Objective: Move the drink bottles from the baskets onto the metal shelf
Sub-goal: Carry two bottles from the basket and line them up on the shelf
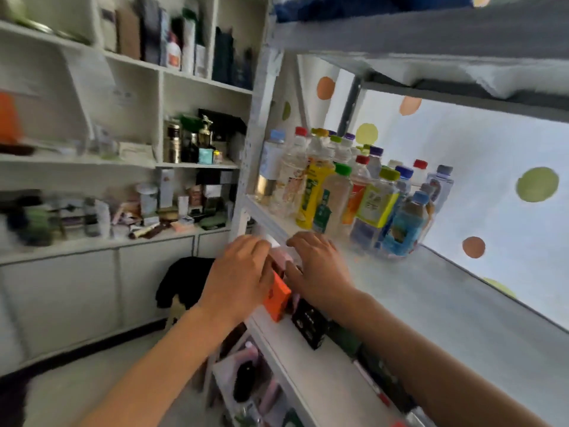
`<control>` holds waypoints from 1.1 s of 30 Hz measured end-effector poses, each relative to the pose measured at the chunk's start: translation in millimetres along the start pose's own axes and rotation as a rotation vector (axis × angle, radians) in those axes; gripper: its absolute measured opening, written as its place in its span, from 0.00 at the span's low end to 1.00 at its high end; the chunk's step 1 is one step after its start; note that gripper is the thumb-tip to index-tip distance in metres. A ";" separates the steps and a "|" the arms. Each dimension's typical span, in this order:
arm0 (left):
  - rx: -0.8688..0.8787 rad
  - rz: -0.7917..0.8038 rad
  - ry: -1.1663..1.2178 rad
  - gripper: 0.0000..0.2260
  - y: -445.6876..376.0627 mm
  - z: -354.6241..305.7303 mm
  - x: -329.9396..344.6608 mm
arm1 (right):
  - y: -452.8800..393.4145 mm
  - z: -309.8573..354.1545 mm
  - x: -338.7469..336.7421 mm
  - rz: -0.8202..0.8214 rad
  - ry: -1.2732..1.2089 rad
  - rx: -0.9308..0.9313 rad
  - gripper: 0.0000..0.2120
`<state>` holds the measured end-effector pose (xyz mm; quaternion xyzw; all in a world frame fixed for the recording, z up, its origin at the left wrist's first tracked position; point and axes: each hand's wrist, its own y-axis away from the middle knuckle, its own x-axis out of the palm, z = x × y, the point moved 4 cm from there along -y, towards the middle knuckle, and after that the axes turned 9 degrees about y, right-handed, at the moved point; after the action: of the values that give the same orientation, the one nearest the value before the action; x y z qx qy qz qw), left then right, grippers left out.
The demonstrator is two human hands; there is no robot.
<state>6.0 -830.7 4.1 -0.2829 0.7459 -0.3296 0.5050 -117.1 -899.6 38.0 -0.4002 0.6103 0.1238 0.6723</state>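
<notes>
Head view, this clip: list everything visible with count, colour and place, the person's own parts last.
Drink bottles: about twenty, exact count unclear; clear, yellow and blue with red, green, blue and purple caps; clustered at the far left end of the metal shelf.
Metal shelf: one, pale grey, right of centre, near part bare.
Orange box: one, at the shelf's front edge between the hands.
Black box: one, just below the right forearm, on the shelf edge.
White wall shelving: one unit, left, holding blurred boxes, jars and bottles.
Dotted backdrop: white with green and orange dots, behind the shelf.
Left hand: fingers curled against the orange box.
Right hand: fingers spread, resting at the shelf's front edge.
</notes>
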 end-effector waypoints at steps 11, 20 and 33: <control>-0.607 0.037 -0.515 0.27 218.2 172.1 -259.6 | 0.6 371.1 56.0 0.046 -0.251 -0.598 0.30; -0.965 -0.107 -0.711 0.23 385.1 183.9 -449.3 | 80.5 601.5 58.1 0.134 -0.515 -0.828 0.30; -1.252 -0.438 -0.837 0.25 490.5 146.4 -565.2 | 154.4 780.9 23.6 0.172 -0.706 -1.096 0.27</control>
<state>286.4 -128.7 -96.7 -0.7564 0.4676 0.1942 0.4142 350.5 -268.7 -94.4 -0.5699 0.2315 0.5938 0.5188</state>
